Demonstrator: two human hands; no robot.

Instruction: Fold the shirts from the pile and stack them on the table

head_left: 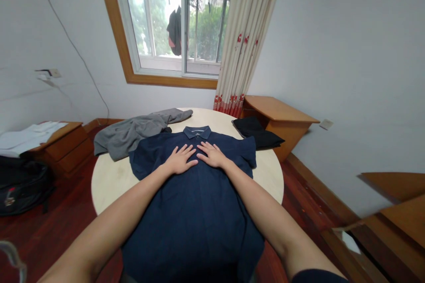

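A dark navy short-sleeved shirt [199, 212] lies spread front up over a round cream table [109, 179], its collar toward the window and its lower part reaching over the near edge. My left hand [180, 159] rests flat on the chest left of the button line, fingers spread. On the other side of that line my right hand [212, 155] also lies flat with its fingers apart. Neither hand grips the cloth. Beyond the left sleeve is a crumpled grey garment [133, 131]. A folded black garment [257, 132] sits at the table's right back.
Behind the table are a window [172, 22] and a long curtain [247, 40]. A wooden desk [282, 110] stands at the right back. On the left are a wooden cabinet [71, 150] with papers and a black bag [25, 185] on the floor.
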